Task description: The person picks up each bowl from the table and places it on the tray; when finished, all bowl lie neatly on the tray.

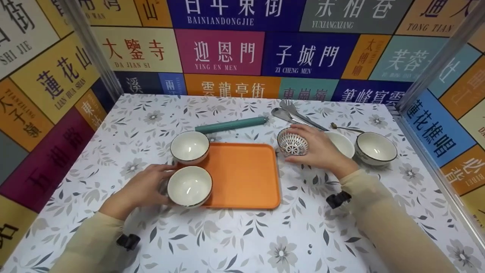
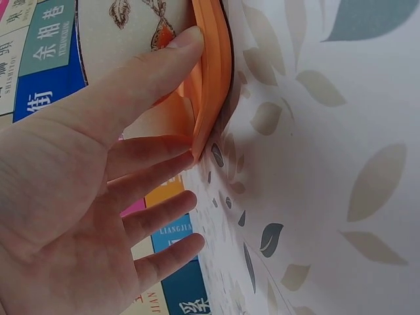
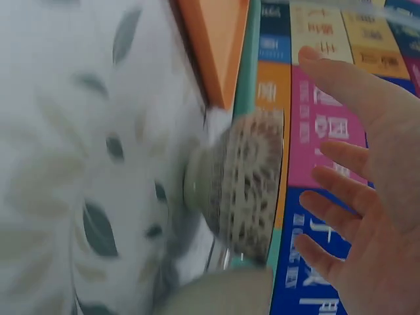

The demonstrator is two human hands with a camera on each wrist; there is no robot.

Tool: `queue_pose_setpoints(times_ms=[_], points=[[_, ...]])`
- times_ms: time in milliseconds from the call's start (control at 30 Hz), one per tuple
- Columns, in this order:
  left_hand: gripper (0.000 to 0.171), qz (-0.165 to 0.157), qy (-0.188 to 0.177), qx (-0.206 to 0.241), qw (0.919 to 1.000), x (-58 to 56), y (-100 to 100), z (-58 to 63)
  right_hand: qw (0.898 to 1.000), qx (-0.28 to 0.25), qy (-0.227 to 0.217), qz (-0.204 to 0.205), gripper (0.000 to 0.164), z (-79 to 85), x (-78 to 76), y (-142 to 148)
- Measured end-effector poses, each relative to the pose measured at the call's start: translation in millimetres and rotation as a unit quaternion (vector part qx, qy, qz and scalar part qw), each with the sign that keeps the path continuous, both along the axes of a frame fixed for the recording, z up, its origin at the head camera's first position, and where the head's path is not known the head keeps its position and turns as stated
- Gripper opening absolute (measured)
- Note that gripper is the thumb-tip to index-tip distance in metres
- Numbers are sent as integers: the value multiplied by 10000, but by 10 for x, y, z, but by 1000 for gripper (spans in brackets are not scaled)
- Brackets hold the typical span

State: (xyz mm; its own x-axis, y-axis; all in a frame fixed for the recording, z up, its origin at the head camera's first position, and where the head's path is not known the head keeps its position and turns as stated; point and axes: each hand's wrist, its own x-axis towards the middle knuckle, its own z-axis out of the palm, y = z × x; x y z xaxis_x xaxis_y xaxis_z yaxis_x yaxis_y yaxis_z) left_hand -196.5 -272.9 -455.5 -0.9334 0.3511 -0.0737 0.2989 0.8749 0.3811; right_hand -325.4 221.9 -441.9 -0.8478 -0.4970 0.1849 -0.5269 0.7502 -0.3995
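An orange tray (image 1: pixel 246 176) carries two cream bowls with dark rims on its left side, a far bowl (image 1: pixel 190 147) and a near bowl (image 1: pixel 192 187). My left hand (image 1: pixel 149 185) is beside the near bowl, its thumb at the tray's edge and its fingers spread and nearly straight. Right of the tray stands a small patterned bowl (image 1: pixel 294 146), upright on its foot in the right wrist view. My right hand (image 1: pixel 316 146) reaches over it, fingers spread; in the right wrist view the hand (image 3: pixel 367 177) shows a gap above the rim.
Behind the right hand is a partly hidden white bowl (image 1: pixel 343 144), with another cream bowl (image 1: pixel 376 148) to its right. A green rod (image 1: pixel 232 124) lies behind the tray. A fork (image 1: pixel 301 113), a spoon (image 1: pixel 281 113) and a small thin utensil (image 1: pixel 346 128) lie at the back right.
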Motion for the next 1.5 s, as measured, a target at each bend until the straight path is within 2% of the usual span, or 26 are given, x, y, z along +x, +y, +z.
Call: queue_pose_setpoints(times_ms=[167,333,533,767,967,1167,1300,1500], points=[[80,32,-16,19,10000,3,3,-1,9984,102,-413,-379,103,-11,-162,181],[79,-15,-11,61,10000,-5,14,-6,9948,230,-835,-544,113,-64,-240,258],[82,8,15,34,10000,-4,12,1,9940,452,-843,-523,118,-92,-309,283],[81,34,-54,57,10000,-11,25,3,9949,202,-770,-626,119,-137,-337,274],[78,-11,11,51,10000,-3,15,-5,9983,37,-423,-401,115,-159,-259,152],[78,16,8,-31,10000,9,6,18,9998,-111,-148,-95,118,-96,-116,-159],[80,5,10,-49,10000,7,15,22,9994,-297,-151,29,117,-44,-5,-405],[80,3,-17,-14,10000,5,27,19,9947,-871,-411,359,116,-35,157,-794]])
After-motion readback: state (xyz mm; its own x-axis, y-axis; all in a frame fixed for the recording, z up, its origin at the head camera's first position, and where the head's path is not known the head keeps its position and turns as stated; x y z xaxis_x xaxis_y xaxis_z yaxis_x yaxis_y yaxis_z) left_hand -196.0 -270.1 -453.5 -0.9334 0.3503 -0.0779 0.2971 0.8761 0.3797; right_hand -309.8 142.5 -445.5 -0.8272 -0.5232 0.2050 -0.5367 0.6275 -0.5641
